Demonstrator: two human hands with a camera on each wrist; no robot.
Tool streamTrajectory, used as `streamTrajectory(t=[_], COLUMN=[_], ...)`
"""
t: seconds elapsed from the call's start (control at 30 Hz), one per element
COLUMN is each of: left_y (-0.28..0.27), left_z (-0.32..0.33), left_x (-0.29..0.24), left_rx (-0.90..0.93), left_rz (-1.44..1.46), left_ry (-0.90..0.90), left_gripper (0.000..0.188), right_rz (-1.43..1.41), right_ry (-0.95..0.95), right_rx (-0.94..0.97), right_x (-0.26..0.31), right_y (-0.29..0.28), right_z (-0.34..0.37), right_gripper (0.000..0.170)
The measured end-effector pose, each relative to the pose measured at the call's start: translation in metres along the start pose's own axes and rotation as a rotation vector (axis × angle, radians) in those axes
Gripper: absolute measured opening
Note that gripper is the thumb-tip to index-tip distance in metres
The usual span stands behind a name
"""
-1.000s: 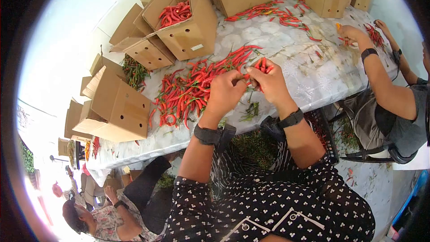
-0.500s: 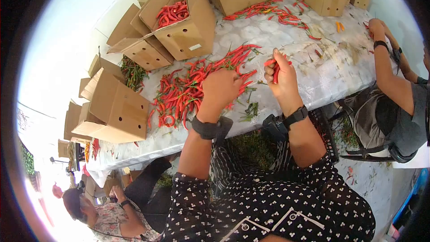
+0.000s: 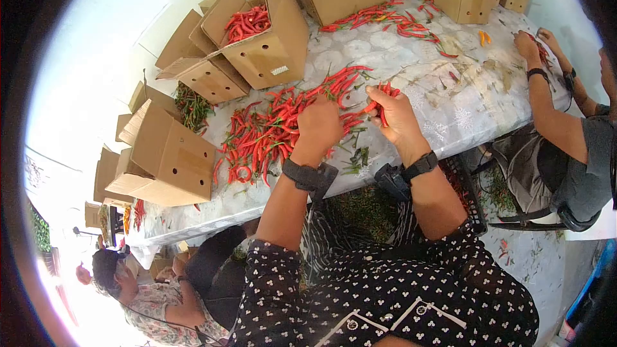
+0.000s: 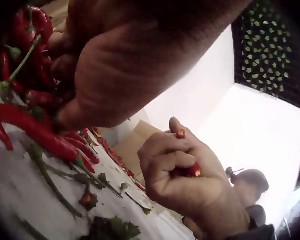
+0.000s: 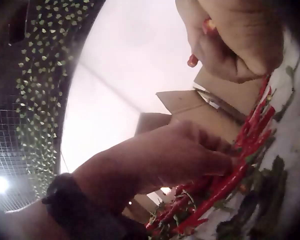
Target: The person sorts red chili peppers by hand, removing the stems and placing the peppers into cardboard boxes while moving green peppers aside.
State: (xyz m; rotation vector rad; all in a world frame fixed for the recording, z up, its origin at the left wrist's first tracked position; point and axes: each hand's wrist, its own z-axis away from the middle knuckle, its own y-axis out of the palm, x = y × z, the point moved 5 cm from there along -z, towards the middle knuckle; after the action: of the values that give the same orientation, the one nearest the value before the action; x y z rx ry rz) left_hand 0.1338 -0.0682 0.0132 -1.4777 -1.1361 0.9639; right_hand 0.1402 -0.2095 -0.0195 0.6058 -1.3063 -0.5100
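A wide heap of red chillies with green stems lies spread on the table. My left hand is down at the heap's right side, fingers bent in among the chillies. In the left wrist view, shadow and the hand itself hide its fingertips, so I cannot tell whether they pinch a chilli. My right hand grips a small bunch of red chillies just above the table, to the right of the heap. Stemless cut-looking ends of these chillies stick out between its curled fingers in the left wrist view.
Loose green stems lie near the table's front edge. A cardboard box filled with red chillies stands behind the heap, another box at its left. More chillies lie farther back. One person works at the right, another sits lower left.
The hands were together at a chilli, then parted. My left hand went left to the heap and stays there. My right hand rose rightward with its bunch, then came slightly back left.
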Motion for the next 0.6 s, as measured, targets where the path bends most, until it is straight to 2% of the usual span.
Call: streamTrajectory(t=[0.1,0.17,0.2,0.27,0.3,0.37,0.5,0.6], left_y=[0.0,-0.011,-0.015,-0.021,-0.021,-0.026,-0.042,-0.042], left_z=[0.0,0.004,0.003,0.001,0.001,0.003,0.012,0.016], left_x=[0.003,0.004,0.005,0.011,0.01,-0.001,-0.016,-0.018], left_rx=[0.01,-0.127,-0.128,-0.149,-0.149,-0.217,-0.214,-0.164], left_rz=[-0.032,0.147,0.147,0.472,0.472,0.623,0.679,0.753], left_ry=[-0.004,-0.012,-0.01,-0.046,-0.047,0.086,0.099,0.099], left_gripper=[0.02,0.019,0.019,0.019,0.019,0.021,0.024,0.022], right_rz=[0.048,0.082,0.082,0.157,0.157,0.277,0.251,0.113], right_ry=[-0.016,0.015,0.013,-0.037,-0.036,-0.066,-0.109,-0.046], right_rx=[0.01,-0.013,-0.014,0.045,0.045,0.121,0.131,0.094], right_x=[0.0,0.0,0.0,0.0,0.0,0.0,-0.003,-0.003], right_y=[0.003,0.003,0.003,0.006,0.008,0.016,0.018,0.016], right_z=[0.003,0.004,0.003,0.003,0.004,0.007,0.005,0.005], right_gripper=[0.015,0.013,0.013,0.012,0.012,0.011,0.011,0.01])
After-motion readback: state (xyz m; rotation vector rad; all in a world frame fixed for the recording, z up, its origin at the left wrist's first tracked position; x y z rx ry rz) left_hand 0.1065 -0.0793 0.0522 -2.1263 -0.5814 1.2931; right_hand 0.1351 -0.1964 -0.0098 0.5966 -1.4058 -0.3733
